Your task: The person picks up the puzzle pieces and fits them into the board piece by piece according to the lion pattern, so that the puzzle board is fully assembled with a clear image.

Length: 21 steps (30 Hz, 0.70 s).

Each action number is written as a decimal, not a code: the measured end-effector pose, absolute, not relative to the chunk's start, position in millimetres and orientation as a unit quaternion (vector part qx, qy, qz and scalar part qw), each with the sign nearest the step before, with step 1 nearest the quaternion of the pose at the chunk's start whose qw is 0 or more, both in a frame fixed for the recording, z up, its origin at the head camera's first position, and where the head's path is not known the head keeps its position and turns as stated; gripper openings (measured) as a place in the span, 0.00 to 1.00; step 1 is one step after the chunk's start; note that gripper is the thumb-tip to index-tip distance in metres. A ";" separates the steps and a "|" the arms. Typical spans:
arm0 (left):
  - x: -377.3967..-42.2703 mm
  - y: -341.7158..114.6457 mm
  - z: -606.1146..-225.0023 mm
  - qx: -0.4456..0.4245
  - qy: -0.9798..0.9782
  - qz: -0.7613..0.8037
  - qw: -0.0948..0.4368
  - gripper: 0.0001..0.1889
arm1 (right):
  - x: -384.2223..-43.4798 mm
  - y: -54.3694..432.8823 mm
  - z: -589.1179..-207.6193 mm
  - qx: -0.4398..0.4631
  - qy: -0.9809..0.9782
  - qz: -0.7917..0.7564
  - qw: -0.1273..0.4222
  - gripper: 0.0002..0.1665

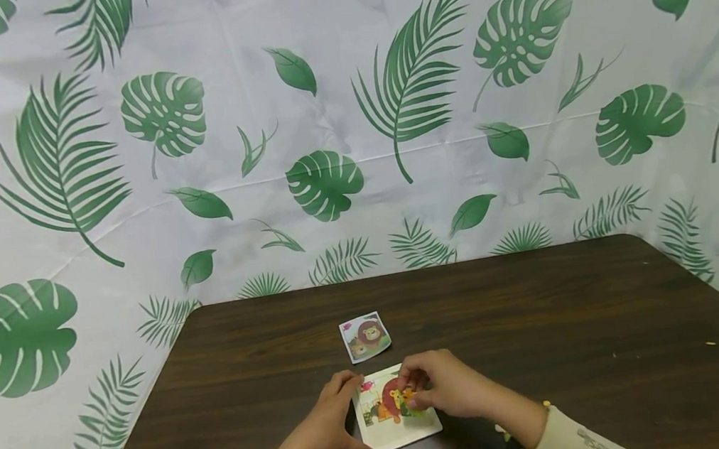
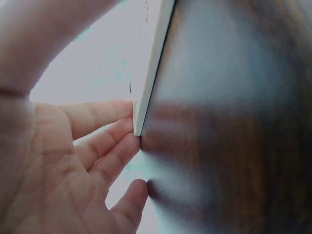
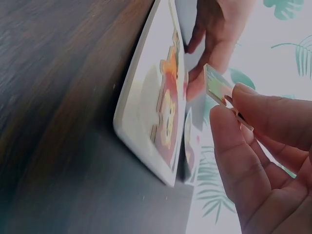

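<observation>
A pale jigsaw puzzle board (image 1: pixel 400 435) lies on the dark table, partly filled with a lion picture (image 1: pixel 390 396). My left hand (image 1: pixel 325 423) holds the board along its left side, fingers at the far corner and thumb by the near corner. In the left wrist view, several fingertips (image 2: pixel 127 109) touch the board's edge (image 2: pixel 153 78). Over the board's right part, my right hand (image 1: pixel 447 384) pinches a small puzzle piece (image 3: pixel 218 87) between thumb and fingers. In the right wrist view that piece is tilted and apart from the board, its face partly green.
Beyond the board lies a small lion picture card (image 1: pixel 366 336), its edge curling up. The brown wooden table (image 1: pixel 534 309) meets a leaf-patterned cloth (image 1: pixel 324 113) at its back. A small yellow bit (image 1: pixel 710 343) lies at the right.
</observation>
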State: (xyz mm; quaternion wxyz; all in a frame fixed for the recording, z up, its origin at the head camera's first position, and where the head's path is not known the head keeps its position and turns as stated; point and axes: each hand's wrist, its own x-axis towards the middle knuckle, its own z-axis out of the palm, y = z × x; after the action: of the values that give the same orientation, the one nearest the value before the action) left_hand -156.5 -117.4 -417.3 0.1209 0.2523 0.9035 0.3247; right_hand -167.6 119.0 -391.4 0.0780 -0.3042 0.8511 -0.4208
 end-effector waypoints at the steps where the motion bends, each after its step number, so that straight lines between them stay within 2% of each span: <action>1: -156.5 -117.5 -417.0 0.253 0.903 0.325 0.120 0.56 | -168.0 117.0 -391.5 -0.306 0.850 -0.422 0.079 0.10; 16: -156.3 -118.8 -417.4 0.268 0.899 0.326 0.114 0.55 | -168.1 91.3 -391.6 -0.319 0.835 -0.436 0.105 0.09; 21: -156.1 -118.6 -416.2 0.268 0.899 0.328 0.116 0.55 | -168.1 87.5 -395.4 -0.323 0.839 -0.427 0.096 0.11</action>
State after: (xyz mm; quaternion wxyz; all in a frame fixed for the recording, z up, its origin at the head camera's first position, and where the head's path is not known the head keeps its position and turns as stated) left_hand -156.1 -118.6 -416.2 0.1159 0.2676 0.8986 0.3279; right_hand -168.1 87.5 -395.4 0.0964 -0.3226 0.8391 -0.4273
